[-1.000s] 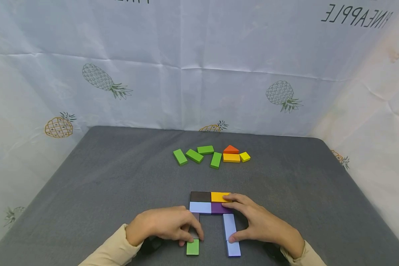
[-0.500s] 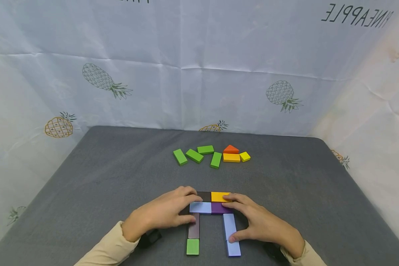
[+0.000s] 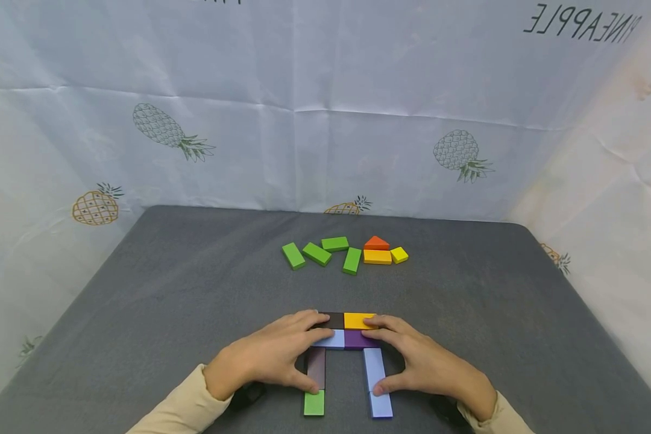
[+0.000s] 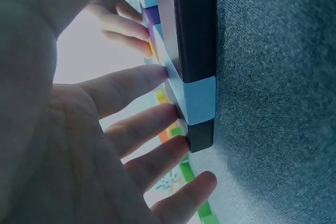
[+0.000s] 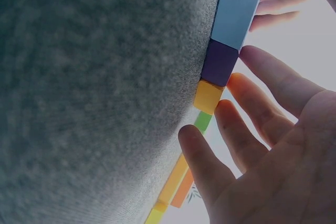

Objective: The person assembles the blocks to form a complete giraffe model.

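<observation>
My left hand (image 3: pixel 271 351) rests spread fingertips on a black block (image 3: pixel 333 320) and a light blue block (image 3: pixel 334 340); its thumb lies where a dull purple block (image 3: pixel 316 367) meets a green block (image 3: pixel 314 405). In the left wrist view, fingers (image 4: pixel 152 119) lie straight along the blocks' top edges. Opposite, my right hand (image 3: pixel 425 360) touches an orange-yellow block (image 3: pixel 355 320) and a dark purple block (image 3: pixel 358 340). The right thumb sits on two light blue blocks (image 3: pixel 374 366) laid end to end. Together the blocks form a flat shape with two legs.
Farther back on the grey table (image 3: pixel 206 271) lie several green blocks (image 3: pixel 317 254), a red-orange triangle (image 3: pixel 377 243), an orange block (image 3: pixel 377 257) and a small yellow block (image 3: pixel 399 255). A white cloth (image 3: pixel 314 157) printed with pineapples hangs behind.
My left hand has left the lower left leg and moved up to the top-left blocks, its thumb then sliding down to the green block. The right hand stays in place.
</observation>
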A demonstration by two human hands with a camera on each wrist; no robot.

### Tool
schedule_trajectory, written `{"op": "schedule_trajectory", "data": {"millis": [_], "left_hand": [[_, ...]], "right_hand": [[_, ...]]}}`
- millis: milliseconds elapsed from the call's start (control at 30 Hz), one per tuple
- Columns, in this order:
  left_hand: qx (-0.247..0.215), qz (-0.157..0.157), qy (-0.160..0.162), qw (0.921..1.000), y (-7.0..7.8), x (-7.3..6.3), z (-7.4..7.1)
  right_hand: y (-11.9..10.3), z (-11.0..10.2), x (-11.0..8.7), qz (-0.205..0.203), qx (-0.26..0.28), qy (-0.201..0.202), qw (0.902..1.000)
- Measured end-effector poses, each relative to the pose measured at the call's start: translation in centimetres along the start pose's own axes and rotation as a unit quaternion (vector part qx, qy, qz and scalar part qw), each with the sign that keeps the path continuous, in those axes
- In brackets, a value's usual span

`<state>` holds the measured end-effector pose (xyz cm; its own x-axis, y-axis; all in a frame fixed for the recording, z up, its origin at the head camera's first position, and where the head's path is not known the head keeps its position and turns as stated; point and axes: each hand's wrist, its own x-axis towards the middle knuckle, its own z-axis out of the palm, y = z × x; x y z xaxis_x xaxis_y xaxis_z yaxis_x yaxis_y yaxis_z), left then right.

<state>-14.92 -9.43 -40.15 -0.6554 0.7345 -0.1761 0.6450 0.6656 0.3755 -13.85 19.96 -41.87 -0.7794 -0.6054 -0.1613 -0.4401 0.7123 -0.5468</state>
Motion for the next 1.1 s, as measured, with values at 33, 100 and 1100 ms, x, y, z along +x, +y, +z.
{"op": "schedule_trajectory", "data": {"millis": [33,100,1100], "left_hand": [[0.0,-0.001,0.0,1.0,0.0,0.0,0.0],[0.0,-0.003,-0.001,1.0,0.0,0.0,0.1],[-0.046,0.021,0.032,0.9982,-1.3,-0.3,1.5]], "right_hand": [[0.0,0.0,0.0,0.0,0.0,0.0,1.0],[0.0,0.0,0.0,0.002,0.0,-0.001,1.0],[0.6,-1.3,2.0,-0.031,-0.059,0.094,0.9933]]}}
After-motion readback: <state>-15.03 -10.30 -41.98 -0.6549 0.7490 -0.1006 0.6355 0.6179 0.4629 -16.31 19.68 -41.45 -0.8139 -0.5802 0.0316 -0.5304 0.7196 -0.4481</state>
